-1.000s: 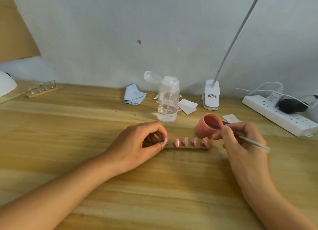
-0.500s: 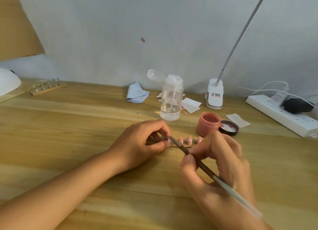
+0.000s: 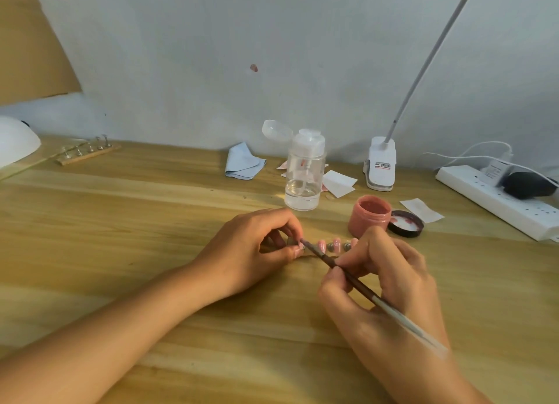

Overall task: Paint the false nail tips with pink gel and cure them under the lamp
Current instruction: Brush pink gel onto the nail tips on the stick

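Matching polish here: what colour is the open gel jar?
The gel jar is dusty pink, seen best in the head view.

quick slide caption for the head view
Right hand holds the brush to the strip of nail tips that the left hand pinches

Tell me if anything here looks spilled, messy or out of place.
A small pink smear marks the wall above the pump bottle, well away from the open gel jar; possibly stray gel. Nothing on the table looks spilled.
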